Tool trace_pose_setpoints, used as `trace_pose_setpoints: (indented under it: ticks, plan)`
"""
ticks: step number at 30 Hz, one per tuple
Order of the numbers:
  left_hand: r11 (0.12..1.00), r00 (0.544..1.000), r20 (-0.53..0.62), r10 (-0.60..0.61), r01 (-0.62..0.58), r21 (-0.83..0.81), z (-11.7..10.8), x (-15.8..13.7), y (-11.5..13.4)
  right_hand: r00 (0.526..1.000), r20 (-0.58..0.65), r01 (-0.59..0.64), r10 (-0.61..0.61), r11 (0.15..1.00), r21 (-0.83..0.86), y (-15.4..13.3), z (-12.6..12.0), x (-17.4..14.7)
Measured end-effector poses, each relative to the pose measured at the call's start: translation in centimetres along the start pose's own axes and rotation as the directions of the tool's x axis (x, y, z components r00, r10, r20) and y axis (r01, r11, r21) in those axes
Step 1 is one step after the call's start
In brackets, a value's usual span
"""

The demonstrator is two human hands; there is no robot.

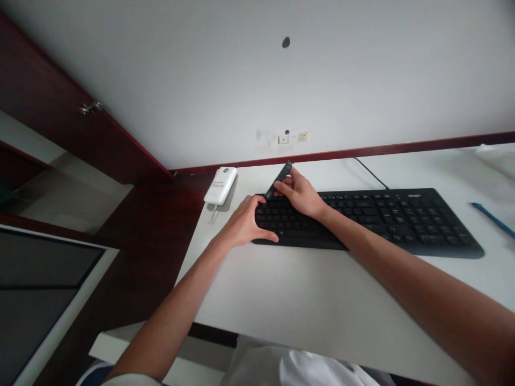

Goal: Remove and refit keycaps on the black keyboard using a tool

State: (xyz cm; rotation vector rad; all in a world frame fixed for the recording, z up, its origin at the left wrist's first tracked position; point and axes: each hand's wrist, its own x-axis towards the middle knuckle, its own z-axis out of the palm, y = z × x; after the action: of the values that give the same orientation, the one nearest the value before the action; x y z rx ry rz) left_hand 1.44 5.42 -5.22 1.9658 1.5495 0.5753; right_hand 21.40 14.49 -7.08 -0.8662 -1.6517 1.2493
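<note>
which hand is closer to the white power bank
Left. The left hand is right of the power bank, spread at the keyboard; the right hand, farther right over the keyboard, holds a slim black tool.

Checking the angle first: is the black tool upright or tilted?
Tilted: the tool slants in the right hand, top end leaning right, lower end near the keyboard's far-left corner.

Surroundings of the worktop (281, 284)
A white power bank (221, 185) with a short cord (214, 215) lies near the left edge; a blue strip (494, 219) lies at right. Wall sockets (293, 138) face the worktop. A dark red door (60, 88) stands left.
</note>
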Motion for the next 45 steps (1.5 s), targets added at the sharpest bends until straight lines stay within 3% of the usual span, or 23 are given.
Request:
trace_pose_setpoints:
  ticks: [10,21,31,39,45]
  plan:
    - [0.999,1.0,-0.005,-0.016,0.016,-0.03,0.1,-0.1,0.2,0.995,0.037,0.103,-0.097,0.911,-0.4,-1.4,0.3,-0.8]
    - [0.999,0.998,-0.046,-0.034,0.033,-0.013,0.4,-0.5,0.4,0.984,0.122,0.176,-0.131,0.83,-0.529,-3.2,1.1,-1.6]
    - [0.993,0.995,-0.058,-0.081,0.075,-0.094,0.3,-0.4,0.3,0.98,0.174,0.167,-0.093,0.861,-0.48,-3.0,0.7,-0.9]
    - [0.992,0.994,-0.091,-0.065,0.055,-0.11,0.5,-0.3,0.1,0.958,0.263,0.26,-0.111,0.72,-0.644,-4.2,1.1,-1.7]
    - [0.992,0.993,-0.105,-0.051,0.038,-0.117,0.5,-0.3,0.2,0.957,0.277,0.261,-0.088,0.681,-0.684,-4.5,1.3,-1.3]
